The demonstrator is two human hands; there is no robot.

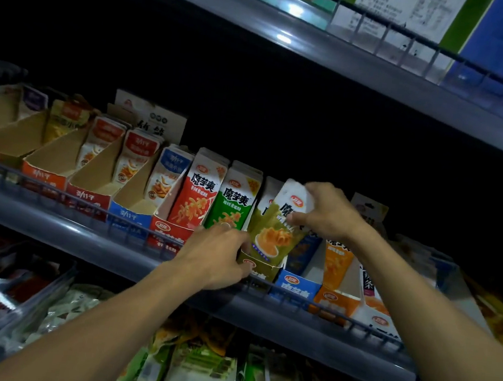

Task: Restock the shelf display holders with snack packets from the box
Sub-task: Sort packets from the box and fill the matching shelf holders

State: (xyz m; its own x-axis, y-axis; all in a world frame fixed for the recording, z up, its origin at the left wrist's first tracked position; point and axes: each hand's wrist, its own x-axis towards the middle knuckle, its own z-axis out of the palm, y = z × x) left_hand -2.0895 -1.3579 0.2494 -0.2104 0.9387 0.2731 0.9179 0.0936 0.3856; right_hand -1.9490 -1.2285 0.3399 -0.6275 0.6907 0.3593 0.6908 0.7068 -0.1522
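Upright (top tilted right) olive packet [274,223].

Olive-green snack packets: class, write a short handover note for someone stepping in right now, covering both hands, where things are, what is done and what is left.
Right hand pinches the top of the olive-green packets, tilted, bottom inside the olive holder.
Left hand grips that holder's front.
Done: red packets and green packets fill their holders.
Left: seat these packets upright; the brown holders further left look part empty. The supply box is not in view.
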